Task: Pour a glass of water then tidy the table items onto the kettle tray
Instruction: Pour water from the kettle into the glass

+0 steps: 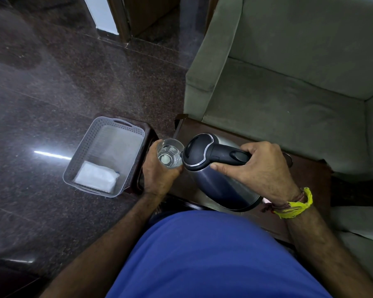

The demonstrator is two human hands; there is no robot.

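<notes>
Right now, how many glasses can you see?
1. The glass is held in the left hand, at the spout of the kettle tilted by the right hand. Others may sit out of view.

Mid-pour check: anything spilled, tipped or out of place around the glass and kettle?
Nothing stands out. The kettle tilts on purpose, its stream landing inside the glass. No spill is visible on the dark table.

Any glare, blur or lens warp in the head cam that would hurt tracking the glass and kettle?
Head view: a bright streak of glare lies on the polished floor left of the basket; wide-angle warp bends the sofa edges; the frame is dim overall. The glass in the left hand is transparent and low in contrast; the kettle, gripped by the right hand, looks sharp, with soft reflections.
</notes>
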